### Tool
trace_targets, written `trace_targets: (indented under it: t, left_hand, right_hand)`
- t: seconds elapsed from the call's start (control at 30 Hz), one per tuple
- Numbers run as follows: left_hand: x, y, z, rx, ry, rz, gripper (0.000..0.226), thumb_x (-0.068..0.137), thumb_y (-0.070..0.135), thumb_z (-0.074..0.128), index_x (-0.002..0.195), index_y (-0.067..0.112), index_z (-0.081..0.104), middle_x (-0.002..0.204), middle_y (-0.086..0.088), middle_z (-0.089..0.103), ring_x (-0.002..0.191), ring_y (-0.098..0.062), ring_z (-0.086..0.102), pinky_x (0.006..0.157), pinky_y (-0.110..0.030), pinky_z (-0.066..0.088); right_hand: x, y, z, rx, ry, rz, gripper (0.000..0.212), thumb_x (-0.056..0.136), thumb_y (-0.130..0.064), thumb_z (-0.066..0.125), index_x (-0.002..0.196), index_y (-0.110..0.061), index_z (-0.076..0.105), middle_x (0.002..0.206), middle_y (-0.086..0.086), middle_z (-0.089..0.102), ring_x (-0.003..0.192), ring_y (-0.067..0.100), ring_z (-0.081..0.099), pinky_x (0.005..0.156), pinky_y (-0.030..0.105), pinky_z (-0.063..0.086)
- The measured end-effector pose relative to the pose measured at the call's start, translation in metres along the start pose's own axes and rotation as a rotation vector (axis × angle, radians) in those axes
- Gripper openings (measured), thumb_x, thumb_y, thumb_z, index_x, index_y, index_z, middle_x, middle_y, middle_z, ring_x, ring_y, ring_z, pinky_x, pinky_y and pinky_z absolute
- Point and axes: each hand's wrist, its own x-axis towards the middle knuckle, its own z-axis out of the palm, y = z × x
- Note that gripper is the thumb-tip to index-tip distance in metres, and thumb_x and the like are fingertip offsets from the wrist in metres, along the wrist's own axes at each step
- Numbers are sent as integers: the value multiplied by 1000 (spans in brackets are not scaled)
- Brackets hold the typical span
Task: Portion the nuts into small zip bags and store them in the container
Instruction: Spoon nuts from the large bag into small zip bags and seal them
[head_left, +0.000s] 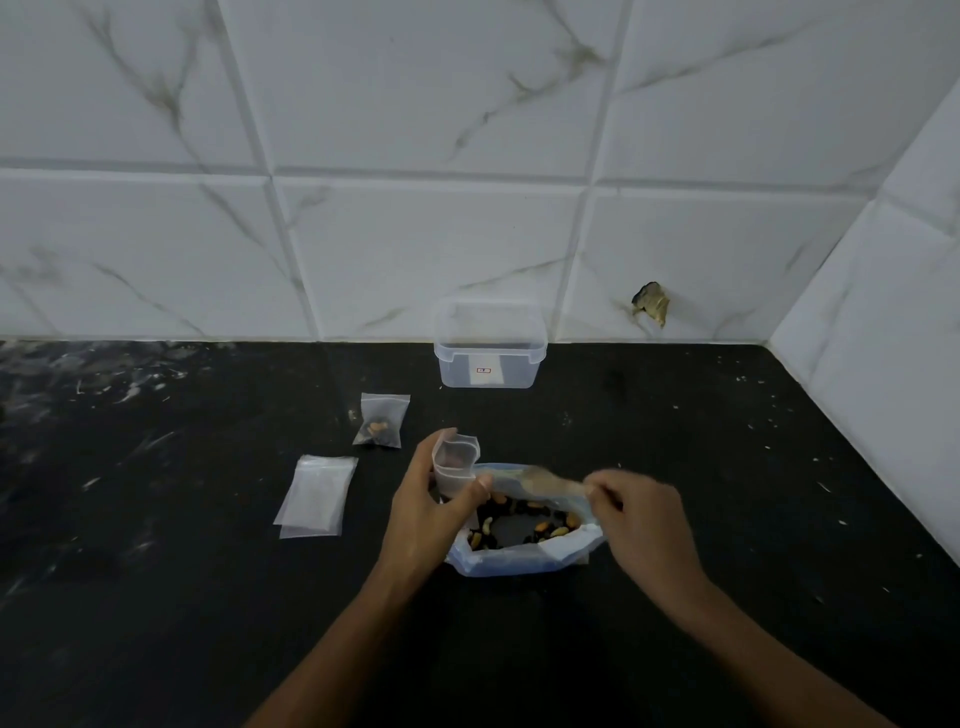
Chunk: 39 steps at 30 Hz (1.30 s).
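Clear container, red label unreadable, my left hand gripping an open zip bag, my right hand pinching a spoon over the nut bag

Large clear bag sits on the dark surface, mouth open and rolled down; nuts inside, pale and dark pieces mixed, spread around its floor. Small zip bag upright at the large bag's left rim, mouth open, in the grip of the left hand. Spoon, blurred, above the large bag's far rim, pinched by the right hand. Filled small bag lies beyond and left of the large bag. Empty zip bags, flat and stacked, well left. Clear container, lidless, beyond the large bag against the wall.
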Motion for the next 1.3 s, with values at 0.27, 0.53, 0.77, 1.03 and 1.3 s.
trace_targets:
  t: [0.27,0.53,0.77,1.03,1.3]
  left_hand:
    - [-5,-12,-3,-20,-43,-34,57,84,32,76,132,44,47,125,17,60,114,1,59,95,-29,52]
    - [-2,-10,-1,-21,-73,-48,54,85,32,75,126,52,46,120,26,61,113,6,58,85,-18,50]
    - [-1,-10,-5,-35,-59,-54,55,84,31,75,131,44,48,125,18,60,114,3,59,93,-25,51]
    - [2,-3,0,-3,-55,-17,61,77,46,76,132,43,49,125,19,61,117,0,58,94,-27,51]
    - [14,5,14,129,-26,23,61,82,35,77,134,38,46,127,16,57,118,-3,55,96,-28,50]
  right_hand:
    - [-5,12,57,-44,-166,138,20,96,-19,53,83,-25,67,74,-8,62,69,1,60,64,21,52]
    - [4,-10,68,264,-317,405,20,98,-15,50,95,-21,69,76,-6,62,65,4,59,55,18,45]
    - [6,-4,48,598,-329,700,18,96,-8,53,90,-13,68,78,9,66,59,12,56,53,23,45]
    - [7,-4,-7,709,-272,707,17,95,-5,52,97,-8,69,83,11,64,60,12,54,52,22,43]
    - [22,-37,-65,802,-138,575,16,95,-10,56,96,-12,71,82,8,66,61,12,53,51,23,43]
